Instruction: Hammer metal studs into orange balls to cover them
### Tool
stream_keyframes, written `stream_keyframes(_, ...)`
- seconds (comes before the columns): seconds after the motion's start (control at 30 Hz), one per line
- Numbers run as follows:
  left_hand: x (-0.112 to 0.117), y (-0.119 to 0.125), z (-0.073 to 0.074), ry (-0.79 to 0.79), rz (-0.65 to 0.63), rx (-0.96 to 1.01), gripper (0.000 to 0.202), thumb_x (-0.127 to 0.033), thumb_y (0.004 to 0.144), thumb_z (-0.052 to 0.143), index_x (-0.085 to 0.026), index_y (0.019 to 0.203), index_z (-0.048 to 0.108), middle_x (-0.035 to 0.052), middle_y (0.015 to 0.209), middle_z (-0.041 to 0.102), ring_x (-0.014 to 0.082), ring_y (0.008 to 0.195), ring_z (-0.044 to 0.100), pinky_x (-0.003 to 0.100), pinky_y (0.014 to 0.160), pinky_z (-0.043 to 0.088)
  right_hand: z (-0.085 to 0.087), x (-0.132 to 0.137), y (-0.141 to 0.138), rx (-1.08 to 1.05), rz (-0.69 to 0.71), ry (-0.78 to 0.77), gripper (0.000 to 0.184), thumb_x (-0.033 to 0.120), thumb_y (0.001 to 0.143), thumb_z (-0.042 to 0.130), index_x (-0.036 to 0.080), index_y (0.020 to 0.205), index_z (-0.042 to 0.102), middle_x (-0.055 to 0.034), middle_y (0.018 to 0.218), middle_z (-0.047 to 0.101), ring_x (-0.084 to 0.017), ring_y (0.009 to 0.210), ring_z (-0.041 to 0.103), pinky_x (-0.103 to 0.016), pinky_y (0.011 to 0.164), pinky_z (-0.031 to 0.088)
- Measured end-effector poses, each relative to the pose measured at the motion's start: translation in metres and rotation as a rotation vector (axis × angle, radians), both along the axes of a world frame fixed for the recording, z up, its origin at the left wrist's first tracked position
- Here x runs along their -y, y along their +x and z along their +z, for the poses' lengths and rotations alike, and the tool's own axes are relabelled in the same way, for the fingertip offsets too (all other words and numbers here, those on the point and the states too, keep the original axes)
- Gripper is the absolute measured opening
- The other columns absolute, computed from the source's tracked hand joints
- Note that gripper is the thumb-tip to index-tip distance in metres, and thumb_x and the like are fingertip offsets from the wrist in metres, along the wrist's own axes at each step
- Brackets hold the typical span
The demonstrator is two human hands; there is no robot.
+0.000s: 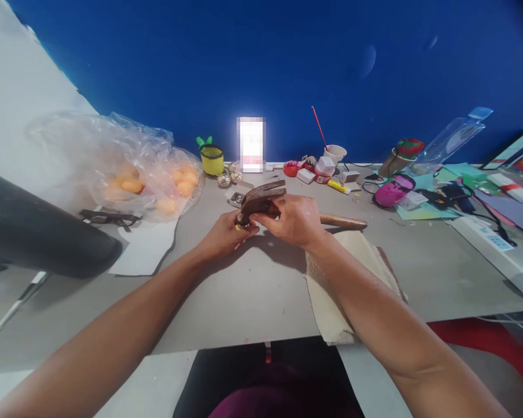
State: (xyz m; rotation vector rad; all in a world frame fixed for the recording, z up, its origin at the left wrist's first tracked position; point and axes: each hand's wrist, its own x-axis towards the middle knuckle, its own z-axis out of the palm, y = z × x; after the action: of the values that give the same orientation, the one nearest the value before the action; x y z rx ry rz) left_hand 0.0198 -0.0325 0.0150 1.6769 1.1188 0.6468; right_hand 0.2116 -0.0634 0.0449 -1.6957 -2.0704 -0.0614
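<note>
My right hand (298, 219) is closed around a claw hammer (261, 199), gripping it just behind its rusty brown head. The wooden handle sticks out to the right beyond the hand, and the claw points up and right. The striking face is down at the fingers of my left hand (226, 235). That hand is closed, its fingers pinched beneath the hammer face. A bit of yellow shows there, too small and covered to name. Just behind the hammer lies a small clear packet (236, 199). Under my right forearm is a folded cream cloth (335, 290).
Left are a plastic bag of oranges (131, 184), black-framed glasses (108, 218), white paper (148, 249) and a dark cylinder (47, 226). Along the wall stand a lit phone (251, 145), a yellow pot (212, 161) and a paper cup (335, 153). A power strip (497, 249) lies right.
</note>
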Motion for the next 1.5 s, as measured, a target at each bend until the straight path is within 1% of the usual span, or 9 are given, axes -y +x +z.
stream_keyframes(0.17, -0.0004, -0.0007, -0.0007, 0.001, -0.006, 0.003, 0.018, -0.029, 0.077, 0.072, -0.018, 0.077, 0.059, -0.0045, 0.053, 0.054, 0.0086, 0.044, 0.046, 0.022, 0.043, 0.036, -0.0018, -0.0003, -0.0008, -0.001, 0.008, 0.0, 0.047, 0.066, 0.093, 0.06, 0.022, 0.092, 0.078, -0.0067, 0.086, 0.077, -0.021, 0.083, 0.069, -0.03, 0.07, 0.04)
stream_keyframes(0.37, 0.0002, -0.0006, 0.0005, -0.003, -0.012, -0.008, 0.017, -0.028, 0.079, 0.071, -0.018, 0.077, 0.058, -0.0048, 0.054, 0.053, 0.0087, 0.043, 0.046, 0.022, 0.043, 0.036, 0.0003, 0.0009, -0.0006, 0.008, 0.012, -0.009, 0.047, 0.065, 0.092, 0.06, 0.022, 0.094, 0.078, -0.0071, 0.086, 0.078, -0.022, 0.083, 0.069, -0.03, 0.07, 0.04)
stream_keyframes(0.5, -0.0007, -0.0008, -0.0018, 0.004, -0.004, -0.016, 0.018, -0.029, 0.079, 0.071, -0.018, 0.076, 0.058, -0.0045, 0.054, 0.054, 0.0091, 0.044, 0.046, 0.022, 0.044, 0.037, 0.0007, 0.0016, -0.0008, -0.006, 0.003, 0.017, 0.047, 0.065, 0.092, 0.061, 0.022, 0.092, 0.078, -0.0072, 0.087, 0.078, -0.022, 0.083, 0.07, -0.03, 0.07, 0.041)
stream_keyframes(0.67, -0.0019, -0.0012, -0.0044, 0.0, 0.002, -0.002, 0.018, -0.029, 0.077, 0.072, -0.018, 0.075, 0.058, -0.0043, 0.053, 0.053, 0.0093, 0.044, 0.046, 0.022, 0.044, 0.037, -0.0014, 0.0009, -0.0008, -0.003, 0.019, 0.014, 0.047, 0.066, 0.091, 0.061, 0.023, 0.091, 0.078, -0.0061, 0.085, 0.078, -0.022, 0.081, 0.07, -0.03, 0.069, 0.04)
stream_keyframes(1.07, -0.0013, -0.0011, -0.0012, 0.008, 0.0, -0.016, 0.019, -0.03, 0.076, 0.073, -0.019, 0.075, 0.058, -0.0033, 0.053, 0.055, 0.0104, 0.044, 0.048, 0.023, 0.043, 0.038, 0.0007, 0.0011, -0.0007, -0.012, 0.01, 0.011, 0.046, 0.065, 0.092, 0.062, 0.022, 0.093, 0.078, -0.0067, 0.087, 0.078, -0.022, 0.084, 0.07, -0.03, 0.07, 0.041)
stream_keyframes(1.23, 0.0014, 0.0005, 0.0026, -0.014, -0.006, 0.013, 0.016, -0.027, 0.073, 0.075, -0.018, 0.076, 0.062, -0.004, 0.052, 0.053, 0.0095, 0.044, 0.045, 0.023, 0.042, 0.037, 0.0007, 0.0013, -0.0016, 0.007, 0.031, -0.025, 0.046, 0.065, 0.092, 0.062, 0.022, 0.093, 0.079, -0.0064, 0.086, 0.078, -0.022, 0.082, 0.07, -0.03, 0.07, 0.04)
stream_keyframes(1.5, 0.0026, 0.0003, 0.0019, 0.014, -0.008, -0.024, 0.018, -0.029, 0.076, 0.072, -0.018, 0.071, 0.058, -0.0041, 0.052, 0.053, 0.0093, 0.045, 0.046, 0.022, 0.044, 0.036, 0.0002, 0.0002, -0.0003, 0.006, 0.025, -0.041, 0.046, 0.064, 0.092, 0.061, 0.022, 0.095, 0.078, -0.0069, 0.087, 0.077, -0.022, 0.082, 0.069, -0.03, 0.071, 0.04)
